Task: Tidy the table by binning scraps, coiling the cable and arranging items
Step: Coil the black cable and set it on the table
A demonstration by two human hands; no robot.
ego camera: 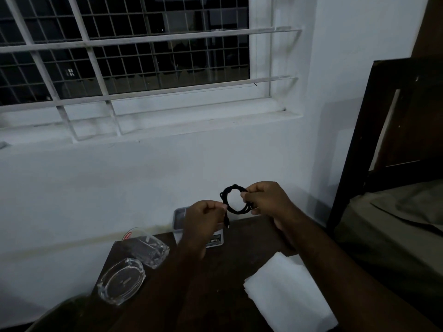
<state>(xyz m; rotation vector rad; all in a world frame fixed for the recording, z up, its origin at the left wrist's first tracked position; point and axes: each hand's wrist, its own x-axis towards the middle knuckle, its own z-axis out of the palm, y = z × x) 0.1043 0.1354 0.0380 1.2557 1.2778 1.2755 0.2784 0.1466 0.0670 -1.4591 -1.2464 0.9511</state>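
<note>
Counter (230,267) of dark wood, set against a white wall below a barred window (124,51); a dark bed frame (374,130) stands to the right. On the counter's left edge lie 2 clear glass dishes: a round-hollowed ashtray (121,280) nearer the viewer and a squarer glass dish (151,250) behind it, the 2 touching or almost so. A curved piece of clear plastic with a red label (130,234) rises behind the squarer dish. A white folded sheet (287,295) lies at the counter's right side, partly crossed by the right forearm. At the back, by the wall, sits a pale lidded box (181,218) on or against a flat item with a label reading "OPEL" (214,240); the left hand hides much of both, so their contents cannot be told.

Both hands are raised above the counter's far part. Right hand (266,200): fingers closed around one side of the black cable (233,200), which forms a small round coil of several turns held upright. Left hand (206,216): fingertips pinched together on the cable's loose end (its plug hangs just below the thumb). The coil touches nothing else. Neither glass dish shows anything certain inside; the reflections are too dim to tell.
</note>
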